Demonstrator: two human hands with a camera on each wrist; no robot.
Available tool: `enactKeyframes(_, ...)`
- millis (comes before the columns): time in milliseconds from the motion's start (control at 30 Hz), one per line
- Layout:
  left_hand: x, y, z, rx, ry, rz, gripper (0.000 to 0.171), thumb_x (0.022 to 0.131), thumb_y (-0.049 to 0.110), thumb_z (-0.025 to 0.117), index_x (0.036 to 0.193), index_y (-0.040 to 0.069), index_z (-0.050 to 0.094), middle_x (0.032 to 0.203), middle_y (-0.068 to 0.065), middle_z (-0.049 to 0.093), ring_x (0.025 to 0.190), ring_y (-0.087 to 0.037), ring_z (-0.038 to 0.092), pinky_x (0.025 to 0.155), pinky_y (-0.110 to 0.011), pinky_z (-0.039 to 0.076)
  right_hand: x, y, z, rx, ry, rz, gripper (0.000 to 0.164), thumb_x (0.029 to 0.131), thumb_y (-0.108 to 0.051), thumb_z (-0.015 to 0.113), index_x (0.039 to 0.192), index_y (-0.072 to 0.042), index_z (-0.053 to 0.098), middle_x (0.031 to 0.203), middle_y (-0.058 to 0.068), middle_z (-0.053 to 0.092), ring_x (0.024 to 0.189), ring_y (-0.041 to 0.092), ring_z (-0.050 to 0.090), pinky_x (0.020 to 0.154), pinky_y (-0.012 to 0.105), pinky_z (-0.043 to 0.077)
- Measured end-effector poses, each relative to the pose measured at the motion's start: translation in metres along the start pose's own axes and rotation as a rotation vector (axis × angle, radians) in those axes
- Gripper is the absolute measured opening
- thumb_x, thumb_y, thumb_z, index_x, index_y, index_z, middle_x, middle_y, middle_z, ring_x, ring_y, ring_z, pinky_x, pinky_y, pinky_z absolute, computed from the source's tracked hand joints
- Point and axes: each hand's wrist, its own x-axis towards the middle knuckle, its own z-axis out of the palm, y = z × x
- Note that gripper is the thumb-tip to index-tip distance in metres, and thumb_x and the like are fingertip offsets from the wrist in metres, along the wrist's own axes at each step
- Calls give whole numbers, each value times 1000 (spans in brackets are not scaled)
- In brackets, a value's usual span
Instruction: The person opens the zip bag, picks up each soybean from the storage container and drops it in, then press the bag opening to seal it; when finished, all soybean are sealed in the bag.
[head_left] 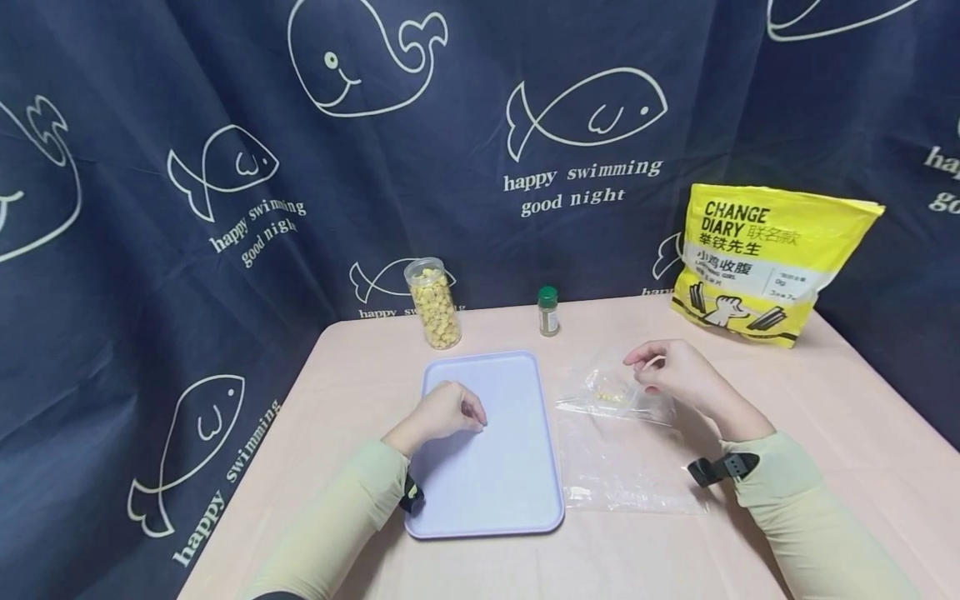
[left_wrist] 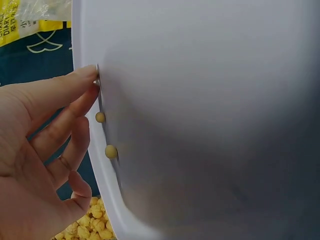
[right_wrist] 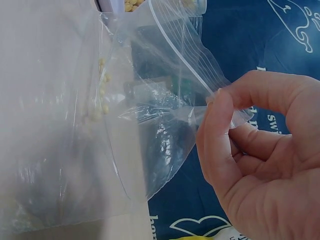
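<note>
My left hand (head_left: 442,412) hangs low over the lilac tray (head_left: 510,475), thumb and forefinger tips brought together. Whether anything sits between those tips is hidden. In the left wrist view, two small round yellow beans (left_wrist: 111,151) lie on the tray close to the fingers; the hand covers that spot in the head view. To the right of the tray is a clear zip bag (head_left: 622,458). With thumb and fingers, my right hand (head_left: 678,375) pinches the bag's edge by the zip strip (right_wrist: 187,62) and lifts it. Several yellow beans (head_left: 611,397) show through the film.
Behind the tray stands a clear jar of yellow popcorn-like pieces (head_left: 437,308). A small green-capped bottle (head_left: 548,312) is at the table's back edge. At the back right stands a yellow snack pouch (head_left: 765,262). Dark blue printed cloth (head_left: 480,233) hangs behind the pink table.
</note>
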Motion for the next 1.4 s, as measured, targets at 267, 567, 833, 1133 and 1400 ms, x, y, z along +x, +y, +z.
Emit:
enactKeyframes(267,4,-3,2,48,20,0,15,78,8,85,76,20,78,71,15,69,72,-4,62,80,-30,50,-1,-2,0,-7,3,10,31,83,7,61,113,15,64,92,12,63,79,14,60,68,34,60)
enactKeyframes(567,13,5,-6,1,26,-8,5,81,11,83,81,15,80,70,13,69,60,-5,59,66,-27,51,1,0,2,0,3,3,31,83,8,61,113,16,64,92,13,62,79,15,61,68,36,60)
enactKeyframes(833,53,55,-11,-87,159,83,4,87,12,80,91,11,80,86,5,75,70,-6,58,67,-23,48,1,0,2,3,0,-4,32,83,8,60,113,17,63,91,13,63,78,14,60,68,35,60)
enactKeyframes(1133,101,114,17,-114,241,190,4,88,16,82,92,16,81,87,9,76,67,-3,56,62,-16,44,1,3,3,18,-5,1,31,84,8,61,113,18,63,89,13,62,76,13,61,65,32,59)
enactKeyframes(1400,115,131,33,-62,239,200,9,87,19,82,96,19,82,88,13,76,66,1,53,60,-14,41,3,5,3,-10,-1,-18,28,83,9,60,110,17,64,87,12,62,75,14,62,64,32,59)
